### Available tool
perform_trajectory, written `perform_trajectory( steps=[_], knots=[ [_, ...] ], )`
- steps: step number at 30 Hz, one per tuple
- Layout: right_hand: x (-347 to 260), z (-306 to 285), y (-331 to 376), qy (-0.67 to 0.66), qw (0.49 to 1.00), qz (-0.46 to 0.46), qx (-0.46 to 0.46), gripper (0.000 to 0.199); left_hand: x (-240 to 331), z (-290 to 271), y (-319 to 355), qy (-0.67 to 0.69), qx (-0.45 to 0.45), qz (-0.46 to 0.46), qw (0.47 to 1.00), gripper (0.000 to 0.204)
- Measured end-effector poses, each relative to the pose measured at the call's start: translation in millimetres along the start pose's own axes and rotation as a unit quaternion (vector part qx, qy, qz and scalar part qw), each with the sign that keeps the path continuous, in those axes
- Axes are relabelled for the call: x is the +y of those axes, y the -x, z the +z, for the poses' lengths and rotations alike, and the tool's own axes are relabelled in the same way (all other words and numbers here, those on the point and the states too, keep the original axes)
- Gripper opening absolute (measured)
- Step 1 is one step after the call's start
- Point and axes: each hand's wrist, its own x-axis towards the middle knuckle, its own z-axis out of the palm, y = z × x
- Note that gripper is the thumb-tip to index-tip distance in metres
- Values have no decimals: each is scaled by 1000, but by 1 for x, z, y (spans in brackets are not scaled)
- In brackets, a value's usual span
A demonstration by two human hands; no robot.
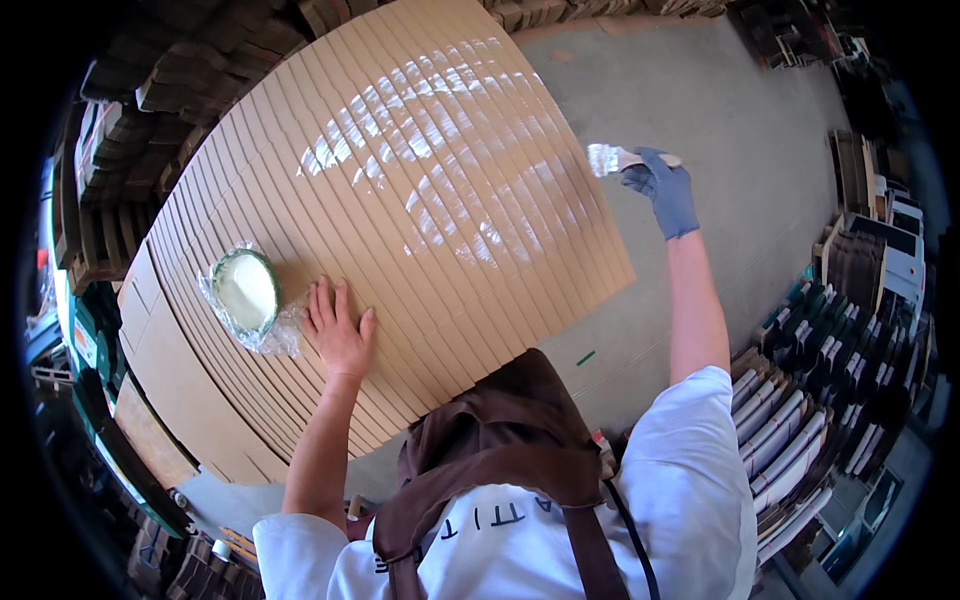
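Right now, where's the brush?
In the head view, the brush is at upper right, held in the gloved right hand, just past the right edge of the brown cardboard.

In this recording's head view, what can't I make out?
Head view, all:
Brush handle, middle: covered by the gloved right hand.
Left hand: palm hidden, facing down on the cardboard.
Bowl: inner bottom under white paste.
Cardboard's far end: cut by the picture's top edge.

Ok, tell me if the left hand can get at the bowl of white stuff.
Probably yes: the left hand rests palm-down on the cardboard close beside the bowl, with only thin plastic film showing between them.
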Motion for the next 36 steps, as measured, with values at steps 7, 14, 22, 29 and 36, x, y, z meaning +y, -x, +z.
perform_trajectory(
  steps=[7,14,22,29,36],
  knots=[
    [22,-10,-9,129,984,-116,43,22,-2,3,-3,5,6,11,1000,67],
    [9,29,19,373,899,-226,32,17,0,3,-2,-9,8,10,1000,67],
    [25,15,3,450,847,-282,20,28,0,3,-3,-1,20,33,999,66],
    [19,-36,43,254,945,-202,-31,22,2,-2,-9,81,26,-47,995,62],
    [23,-55,79,153,978,-136,27,18,77,3,-13,22,-54,64,996,62]
  ],
)
